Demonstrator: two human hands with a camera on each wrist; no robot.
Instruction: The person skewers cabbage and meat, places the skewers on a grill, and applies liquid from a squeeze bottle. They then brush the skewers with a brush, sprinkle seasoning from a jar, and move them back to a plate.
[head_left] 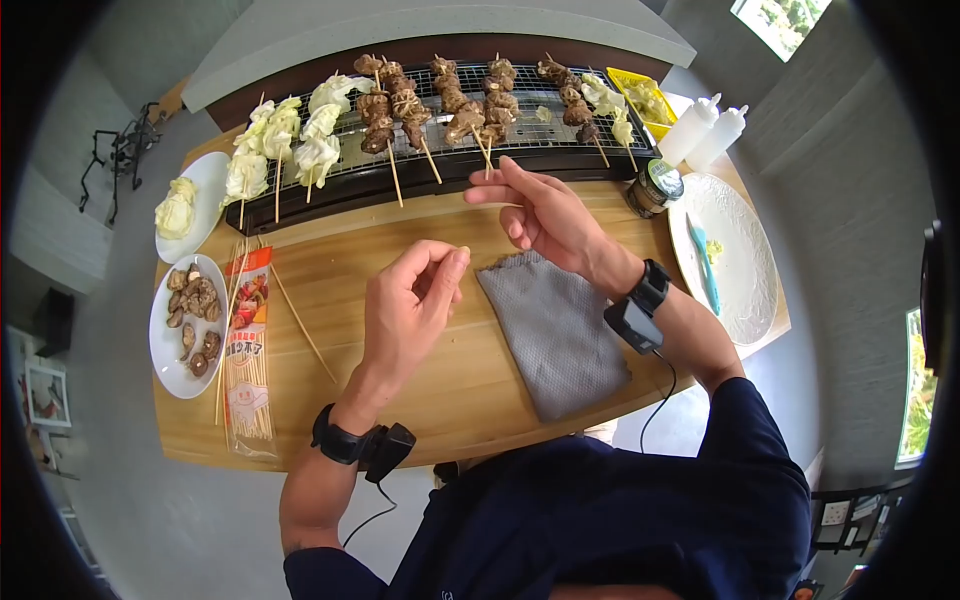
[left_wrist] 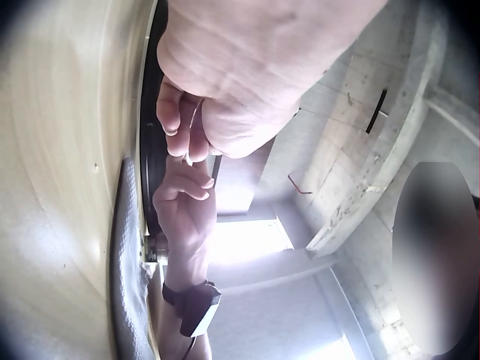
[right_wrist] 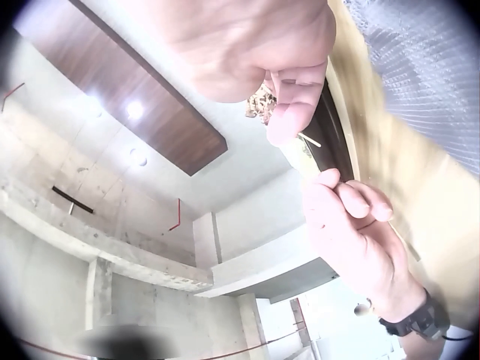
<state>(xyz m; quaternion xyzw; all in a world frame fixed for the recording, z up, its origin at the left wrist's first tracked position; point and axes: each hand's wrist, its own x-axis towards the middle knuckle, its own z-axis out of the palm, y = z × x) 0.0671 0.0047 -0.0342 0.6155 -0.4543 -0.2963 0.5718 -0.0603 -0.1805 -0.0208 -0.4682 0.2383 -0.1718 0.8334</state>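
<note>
Above the wooden table (head_left: 430, 390), both hands hang free of the surface, which suits a pause between skewers: the left hand (head_left: 410, 305) is raised near the centre with its fingers loosely curled and thumb and fingertip close together, though I cannot tell whether anything tiny sits between them, while the right hand (head_left: 545, 215) at about 1 o'clock from it is relaxed and half spread, gripping nothing, its fingertips just short of the skewer sticks poking off the grill (head_left: 450, 150) at 12 o'clock. That grill rack carries cabbage skewers (head_left: 285, 140) on its left part and mushroom skewers (head_left: 450, 95) across the middle, handles turned toward the person for easy reach. A grey cloth (head_left: 555, 330) lies flat just under the right wrist, likely for wiping fingers. At 9 o'clock a white plate (head_left: 165, 360) holds loose mushrooms, beside a packet of bamboo skewers (head_left: 248, 350); a second plate (head_left: 215, 170) at 10 o'clock holds cabbage pieces. At 3 o'clock a large plate (head_left: 745, 270) bears a blue utensil, with a jar (head_left: 652, 187) and two squeeze bottles (head_left: 703, 130) beyond
</note>
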